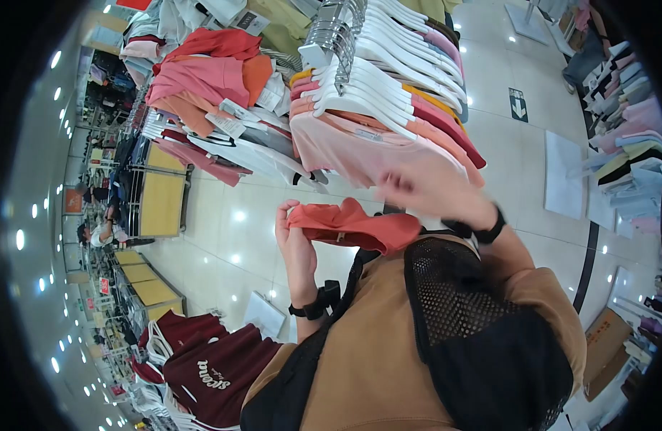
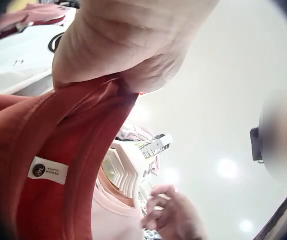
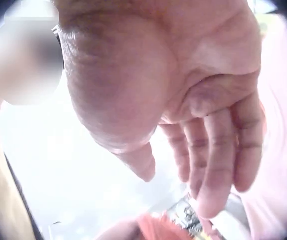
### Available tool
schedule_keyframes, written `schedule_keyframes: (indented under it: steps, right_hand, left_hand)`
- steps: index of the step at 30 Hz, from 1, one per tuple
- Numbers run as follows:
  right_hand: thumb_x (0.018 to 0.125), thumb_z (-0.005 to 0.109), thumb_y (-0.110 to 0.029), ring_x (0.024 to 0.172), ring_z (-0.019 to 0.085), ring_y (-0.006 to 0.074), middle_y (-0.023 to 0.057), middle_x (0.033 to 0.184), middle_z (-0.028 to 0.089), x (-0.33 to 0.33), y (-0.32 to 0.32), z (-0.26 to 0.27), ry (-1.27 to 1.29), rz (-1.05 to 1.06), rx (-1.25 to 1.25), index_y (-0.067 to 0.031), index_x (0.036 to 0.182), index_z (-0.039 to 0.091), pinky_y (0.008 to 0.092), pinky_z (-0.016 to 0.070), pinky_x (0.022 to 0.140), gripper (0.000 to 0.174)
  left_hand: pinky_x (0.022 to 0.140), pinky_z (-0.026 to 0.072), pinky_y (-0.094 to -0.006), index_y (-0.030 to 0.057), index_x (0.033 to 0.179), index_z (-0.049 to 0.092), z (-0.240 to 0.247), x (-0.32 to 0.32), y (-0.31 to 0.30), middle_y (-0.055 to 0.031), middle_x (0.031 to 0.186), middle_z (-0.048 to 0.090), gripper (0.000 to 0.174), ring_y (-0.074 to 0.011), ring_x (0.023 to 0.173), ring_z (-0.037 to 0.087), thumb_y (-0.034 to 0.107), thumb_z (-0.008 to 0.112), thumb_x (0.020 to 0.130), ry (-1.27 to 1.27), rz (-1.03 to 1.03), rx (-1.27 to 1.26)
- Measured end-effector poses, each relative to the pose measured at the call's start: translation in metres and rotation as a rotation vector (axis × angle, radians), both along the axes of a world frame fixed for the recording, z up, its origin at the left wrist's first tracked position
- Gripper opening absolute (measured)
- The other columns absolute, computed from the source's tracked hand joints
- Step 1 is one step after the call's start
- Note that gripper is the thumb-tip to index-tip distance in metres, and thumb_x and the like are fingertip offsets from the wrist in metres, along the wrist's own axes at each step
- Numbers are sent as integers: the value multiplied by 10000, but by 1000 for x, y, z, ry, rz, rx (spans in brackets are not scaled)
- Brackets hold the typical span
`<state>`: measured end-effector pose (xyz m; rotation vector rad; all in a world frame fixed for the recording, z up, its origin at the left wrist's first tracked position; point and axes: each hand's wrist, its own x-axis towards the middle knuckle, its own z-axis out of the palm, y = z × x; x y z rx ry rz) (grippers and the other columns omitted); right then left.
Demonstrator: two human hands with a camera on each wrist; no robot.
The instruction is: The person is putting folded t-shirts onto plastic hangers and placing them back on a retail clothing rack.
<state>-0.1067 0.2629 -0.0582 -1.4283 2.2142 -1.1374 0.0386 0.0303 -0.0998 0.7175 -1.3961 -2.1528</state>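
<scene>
A coral-red shirt hangs bunched in front of the chest, its neckline gripped by my left hand. In the left wrist view a small white label shows inside the collar, and the left hand pinches the fabric above it. My right hand, blurred in the head view, is above the shirt's right end and holds nothing. Its fingers hang loosely bent in the right wrist view. Just beyond it are pale pink tops on white hangers.
A crowded rack carries folded red and pink garments on the left. Maroon shirts hang at lower left, and a cardboard box stands at lower right. More clothes line the right side. A person is far off at left.
</scene>
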Motion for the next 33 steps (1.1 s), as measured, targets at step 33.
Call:
schedule_keyframes:
  steps: [33]
  right_hand:
    - [848, 638, -105, 895, 637, 318, 139, 1039, 655, -168, -21, 46, 623, -538, -324, -176, 1289, 564, 379, 521, 773, 453]
  left_hand:
    - [508, 465, -236, -22, 991, 588, -7, 11, 4, -40, 770, 651, 89, -72, 626, 576, 14, 605, 911, -342, -218, -608]
